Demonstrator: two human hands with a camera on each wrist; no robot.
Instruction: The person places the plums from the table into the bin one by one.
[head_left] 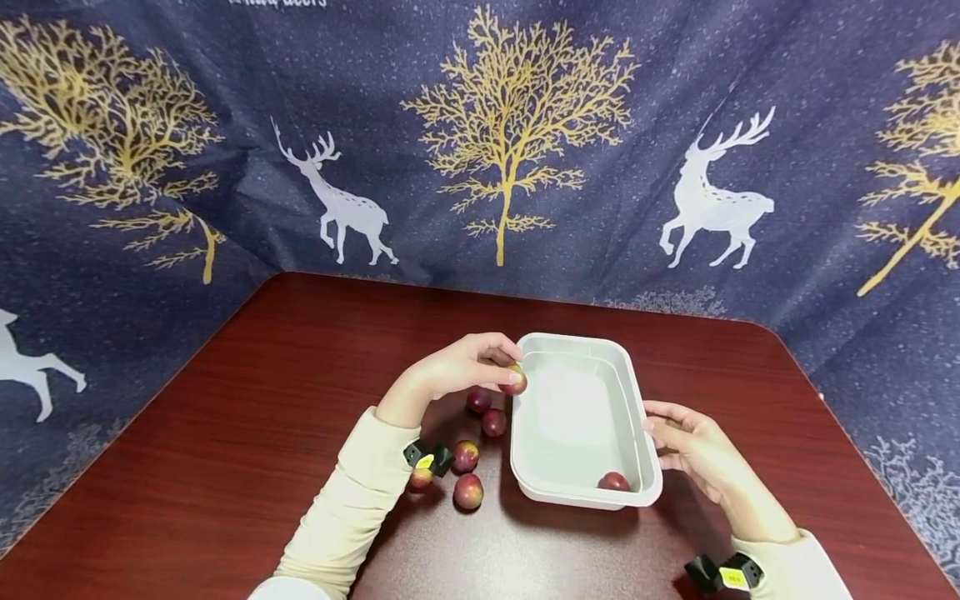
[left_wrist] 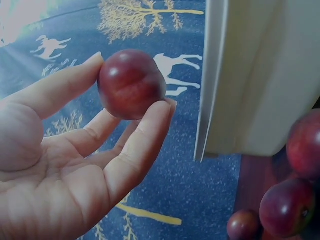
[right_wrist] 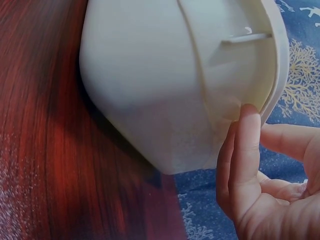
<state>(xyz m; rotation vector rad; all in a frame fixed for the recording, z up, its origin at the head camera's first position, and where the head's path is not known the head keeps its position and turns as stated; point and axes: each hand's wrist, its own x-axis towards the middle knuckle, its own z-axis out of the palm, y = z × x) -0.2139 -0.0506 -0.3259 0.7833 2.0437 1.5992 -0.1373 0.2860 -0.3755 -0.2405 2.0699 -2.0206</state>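
Just beside the container's left wall, the held plum [left_wrist: 131, 85] is pinched between the thumb and fingertips of the left hand [head_left: 471, 367], the other fingers being bent loosely behind it. The white container [head_left: 566, 400] is held at its right rim by the right hand [head_left: 697, 446], the fingers set against the outer wall and the thumb close at the rim.

Between the held plum and most of the container's inside, the left rim is interposed. One plum [head_left: 614, 482] is contained near the front right corner. Five loose plums [head_left: 468, 492] are spread left of the container, one partly covered by a black device [head_left: 443, 459] worn at the left wrist. All is set on a red-brown table [head_left: 225, 433], backed by a dark blue cloth [head_left: 420, 50] printed with deer and golden trees.

The held plum is seen as round, smooth and glossy, dark red, with a yellowish patch shown in the head view.
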